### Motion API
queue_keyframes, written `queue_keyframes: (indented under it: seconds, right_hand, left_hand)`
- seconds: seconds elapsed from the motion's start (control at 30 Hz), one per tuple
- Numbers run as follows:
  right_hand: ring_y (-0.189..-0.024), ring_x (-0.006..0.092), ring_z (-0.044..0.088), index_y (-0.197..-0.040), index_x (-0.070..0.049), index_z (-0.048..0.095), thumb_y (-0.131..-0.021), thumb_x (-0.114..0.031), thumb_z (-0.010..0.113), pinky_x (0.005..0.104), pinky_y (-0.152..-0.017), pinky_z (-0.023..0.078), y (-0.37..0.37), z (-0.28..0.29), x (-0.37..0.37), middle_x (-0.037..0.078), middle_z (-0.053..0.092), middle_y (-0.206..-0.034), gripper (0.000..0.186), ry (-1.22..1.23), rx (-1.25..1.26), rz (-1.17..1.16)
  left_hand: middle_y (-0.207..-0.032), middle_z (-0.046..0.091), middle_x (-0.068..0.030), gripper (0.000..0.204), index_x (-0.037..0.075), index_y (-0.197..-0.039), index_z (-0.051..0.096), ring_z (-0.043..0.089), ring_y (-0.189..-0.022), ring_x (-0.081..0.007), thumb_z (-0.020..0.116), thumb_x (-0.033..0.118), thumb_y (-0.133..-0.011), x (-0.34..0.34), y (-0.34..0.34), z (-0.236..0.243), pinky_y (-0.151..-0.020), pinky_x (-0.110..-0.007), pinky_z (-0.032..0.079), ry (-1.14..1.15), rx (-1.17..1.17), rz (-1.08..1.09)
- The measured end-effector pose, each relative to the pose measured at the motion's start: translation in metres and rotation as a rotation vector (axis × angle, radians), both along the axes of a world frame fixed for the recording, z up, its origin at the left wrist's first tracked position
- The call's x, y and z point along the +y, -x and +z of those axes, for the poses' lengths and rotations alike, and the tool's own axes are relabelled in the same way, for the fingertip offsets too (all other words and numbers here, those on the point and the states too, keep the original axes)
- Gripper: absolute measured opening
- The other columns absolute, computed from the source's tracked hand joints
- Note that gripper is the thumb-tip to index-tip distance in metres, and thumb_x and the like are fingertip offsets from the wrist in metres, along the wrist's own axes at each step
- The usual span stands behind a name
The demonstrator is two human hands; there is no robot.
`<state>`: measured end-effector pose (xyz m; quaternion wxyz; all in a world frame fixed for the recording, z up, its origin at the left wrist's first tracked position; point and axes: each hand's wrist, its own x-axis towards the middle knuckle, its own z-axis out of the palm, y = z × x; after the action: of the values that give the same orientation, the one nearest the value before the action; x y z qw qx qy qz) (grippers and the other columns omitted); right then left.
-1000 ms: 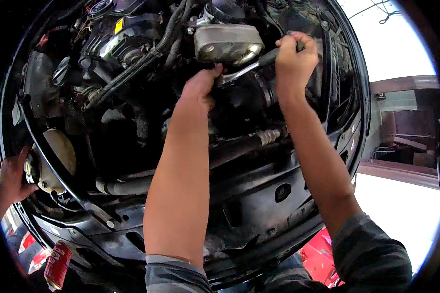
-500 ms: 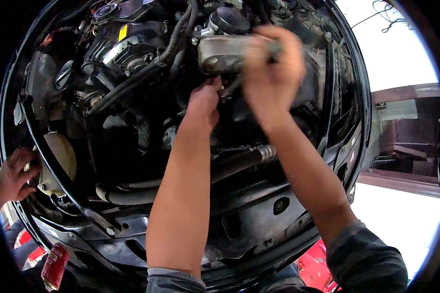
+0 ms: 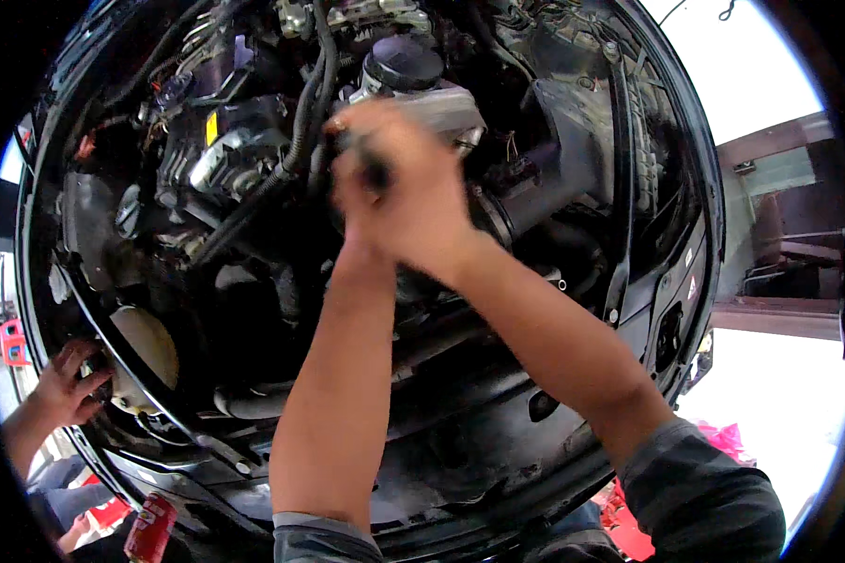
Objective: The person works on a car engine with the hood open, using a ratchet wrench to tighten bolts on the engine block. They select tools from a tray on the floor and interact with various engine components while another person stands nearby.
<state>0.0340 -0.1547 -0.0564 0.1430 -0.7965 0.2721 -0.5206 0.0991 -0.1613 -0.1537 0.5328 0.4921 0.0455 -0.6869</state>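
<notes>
My right hand [image 3: 413, 183] is closed in a fist over the middle of the car engine, blurred by motion. A dark rounded end of a tool handle [image 3: 376, 174] shows in its grip; the rest of that tool is hidden. My left forearm [image 3: 333, 394] reaches up underneath, and the left hand's fingers are covered by the right hand. Just beyond the fist lies a grey metal housing [image 3: 451, 110] with a round black cap [image 3: 404, 64] behind it. A black ribbed hose [image 3: 302, 131] runs close by on the left.
At the left, another person's hand [image 3: 66, 385] touches a pale reservoir tank [image 3: 148, 342] beside a diagonal black brace [image 3: 174, 413]. A red can [image 3: 150, 527] stands at the lower left. A black air duct [image 3: 545, 197] lies to the right.
My right hand has swung left from beside the grey housing to above my left hand, which it now hides. The view has shifted, showing more of the engine's rear.
</notes>
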Motion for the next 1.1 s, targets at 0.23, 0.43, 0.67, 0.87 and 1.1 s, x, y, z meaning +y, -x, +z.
queue_keyframes:
  seconds: [0.23,0.43,0.67,0.87,1.1]
  right_hand:
    - [-0.083,0.0268,0.063,-0.102,-0.002,0.059,-0.078,-0.009,0.072,0.0366,-0.079,0.049,-0.011,-0.002,0.020,0.012,0.065,-0.092,0.029,-0.206,-0.080,0.122]
    - [-0.080,0.0098,0.057,-0.099,-0.001,0.061,-0.087,-0.017,0.070,0.0273,-0.072,0.046,0.008,-0.006,0.010,0.002,0.065,-0.088,0.022,-0.843,-0.853,-0.187]
    - [-0.076,0.0170,0.060,-0.093,0.002,0.063,-0.083,-0.014,0.072,0.0345,-0.075,0.049,-0.018,-0.015,0.026,0.004,0.066,-0.083,0.021,-0.871,-0.207,-0.114]
    - [-0.068,0.0063,0.048,-0.079,0.001,0.062,-0.087,-0.009,0.065,0.0248,-0.062,0.040,-0.012,-0.028,0.019,0.000,0.058,-0.072,0.013,-0.846,-0.411,-0.254]
    - [-0.075,0.0073,0.054,-0.089,0.003,0.067,-0.086,-0.012,0.069,0.0264,-0.070,0.045,0.008,-0.049,0.001,0.004,0.064,-0.076,0.015,-0.910,-0.859,-0.240]
  left_hand:
    - [-0.111,0.061,-0.0052,0.040,0.009,-0.127,0.054,0.058,-0.096,-0.0220,0.050,0.036,-0.097,-0.004,-0.021,-0.059,-0.083,-0.038,0.049,0.603,-0.547,-0.196]
    - [-0.105,0.062,-0.0074,0.034,0.007,-0.123,0.054,0.059,-0.093,-0.0247,0.055,0.015,-0.090,-0.001,0.009,-0.014,-0.076,-0.040,0.051,0.172,0.065,0.035]
    - [-0.097,0.062,-0.0061,0.028,0.009,-0.113,0.060,0.060,-0.080,-0.0218,0.056,0.007,-0.086,0.004,0.009,-0.024,-0.068,-0.036,0.051,0.488,0.537,0.378]
    - [-0.094,0.061,-0.0041,0.024,0.011,-0.110,0.062,0.055,-0.076,-0.0161,0.056,0.006,-0.087,0.001,-0.004,-0.033,-0.062,-0.033,0.046,0.345,0.030,0.037]
    - [-0.097,0.061,-0.0029,0.024,0.007,-0.111,0.062,0.056,-0.081,-0.0166,0.057,0.011,-0.087,-0.010,0.004,-0.050,-0.068,-0.032,0.047,0.359,-0.038,0.067]
